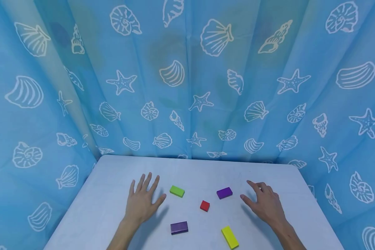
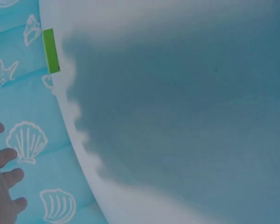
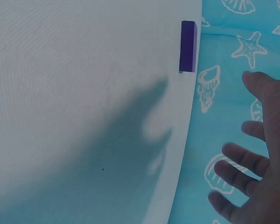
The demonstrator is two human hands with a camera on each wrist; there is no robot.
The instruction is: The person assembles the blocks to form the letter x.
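Observation:
My left hand (image 1: 141, 205) hovers over the left part of the white table with its fingers spread, holding nothing. Nearest to it is a light green block (image 1: 177, 191), just right of the thumb. On the other side my right hand (image 1: 266, 204) hangs above the table, fingers loosely bent and nothing between them. A purple block (image 1: 224, 193) lies left of its fingertips, also visible in the right wrist view as a purple block (image 3: 188, 46). Between the hands sits a small red block (image 1: 205, 206). Closer to me lie a dark purple block (image 1: 179, 227) and a yellow block (image 1: 230, 237).
The white table (image 1: 200, 173) carries the scattered blocks, all lying apart from each other. A blue curtain (image 1: 187, 86) with white shells and starfish surrounds the table at the back and both sides. Both hands cast shadows on the tabletop.

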